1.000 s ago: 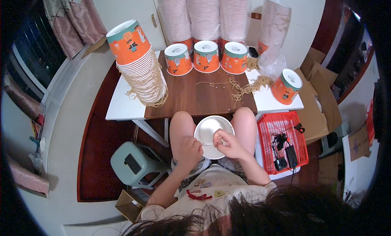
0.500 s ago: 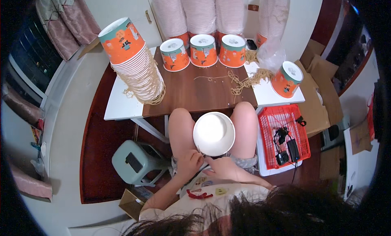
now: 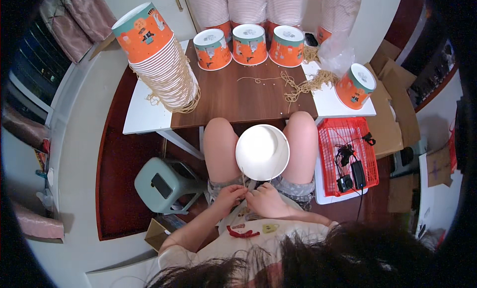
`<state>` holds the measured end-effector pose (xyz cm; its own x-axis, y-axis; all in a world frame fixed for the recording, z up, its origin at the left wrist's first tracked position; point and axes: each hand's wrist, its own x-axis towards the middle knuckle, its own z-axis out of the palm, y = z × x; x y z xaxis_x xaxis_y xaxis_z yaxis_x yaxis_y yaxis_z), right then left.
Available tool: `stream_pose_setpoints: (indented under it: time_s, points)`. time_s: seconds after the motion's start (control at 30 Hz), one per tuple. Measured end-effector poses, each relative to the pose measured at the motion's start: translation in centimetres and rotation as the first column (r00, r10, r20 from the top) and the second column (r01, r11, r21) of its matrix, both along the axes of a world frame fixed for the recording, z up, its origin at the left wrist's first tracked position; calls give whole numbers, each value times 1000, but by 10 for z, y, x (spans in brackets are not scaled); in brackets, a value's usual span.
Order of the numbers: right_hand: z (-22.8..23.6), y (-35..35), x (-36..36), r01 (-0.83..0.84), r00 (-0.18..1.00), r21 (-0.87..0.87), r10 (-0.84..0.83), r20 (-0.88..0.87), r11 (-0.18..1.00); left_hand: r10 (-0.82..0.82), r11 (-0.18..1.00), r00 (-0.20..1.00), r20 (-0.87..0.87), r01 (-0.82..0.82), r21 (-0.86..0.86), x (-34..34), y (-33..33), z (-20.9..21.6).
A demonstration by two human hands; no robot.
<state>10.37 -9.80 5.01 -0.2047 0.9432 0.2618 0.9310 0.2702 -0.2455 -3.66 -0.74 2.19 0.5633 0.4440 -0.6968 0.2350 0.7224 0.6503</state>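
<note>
A round paper tub (image 3: 262, 152) sits between my knees, its white inside facing up. A thin tan cord (image 3: 243, 177) runs from the tub's near rim down to my fingers. My left hand (image 3: 230, 197) is closed in a pinch on this cord, just below the rim. Close beside it, my right hand (image 3: 267, 200) also has its fingers closed at the cord; the fingertips are partly hidden. At the table's left stands a leaning stack of tubs (image 3: 161, 64), orange and green on top, with many tan cords hanging around it.
On the brown table (image 3: 223, 99) several upside-down orange tubs (image 3: 250, 50) line the back, with loose tan cords (image 3: 303, 84) at right. Another tub (image 3: 355, 87) stands at the right edge. A red basket (image 3: 343, 154) holds black cables; a grey-green stool (image 3: 164, 186) bears a phone.
My hands have drawn closer together and slightly away from the tub's rim, and the cord between rim and fingers now shows. The whole view has shifted a little.
</note>
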Motion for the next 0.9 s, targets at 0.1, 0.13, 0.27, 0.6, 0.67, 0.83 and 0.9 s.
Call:
stream_pose_setpoints:
  time_s: [0.1, 0.13, 0.27, 0.6, 0.67, 0.83, 0.9]
  points:
    - [-1, 0, 0, -5, 1000, -19, 5, 0, 1000, 21, 999, 1000, 3, -21, -50, 0, 0, 1]
    - [-2, 0, 0, -8, 1000, -19, 8, -3, 1000, 22, 999, 1000, 2, -22, -50, -1, 0, -3]
    - [-5, -1, -1, -5, 1000, -34, 5, 9, 999, 104, 979, 989, 104, -83, -188, -2, 1, -11]
    - [9, -8, 8, -419, 904, -284, 366, -223, 862, 183, 943, 977, 109, -143, -302, 10, 18, -7]
    - [6, -15, 8, -442, 879, -374, 311, -360, 815, 156, 948, 982, 111, -117, -296, 9, 18, -13]
    - [12, -13, 18, -563, 818, -355, 442, -367, 747, 146, 954, 988, 47, -128, -270, 11, 14, -19]
    - [14, -12, 19, -569, 810, -348, 434, -395, 745, 167, 953, 986, 19, -156, -260, 12, 15, -18]
